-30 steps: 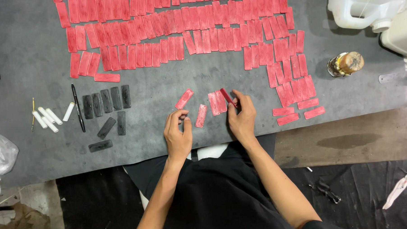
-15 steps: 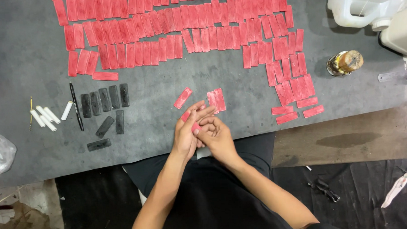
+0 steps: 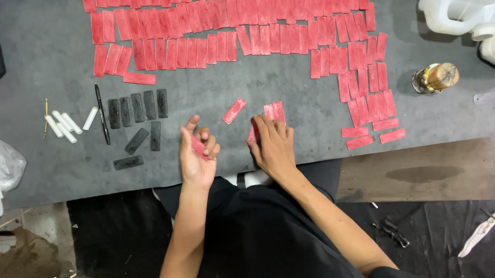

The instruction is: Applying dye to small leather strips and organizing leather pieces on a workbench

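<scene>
Red slab in the left hand, long axis slanting from upper left to lower right across the palm, upper end toward the thumb. Grip of that hand curled and clamped on it, fingers folded over its right end, thumb raised beside it. Held just above the near edge of the grey worktop.

Second red slab under the right hand, tilted, long axis running up and slightly right, lower end toward the body; mostly covered. Grip there pressed together on it, fingers laid flat over the piece against the worktop.

Just beyond the right fingertips, two red slabs side by side, upright. A lone slanted red slab between the hands and further out.

Further off: rows of red slabs across the far part of the worktop, black slabs to the left, white sticks and a black pen beside them, a small round tin and white jug to the right.
</scene>
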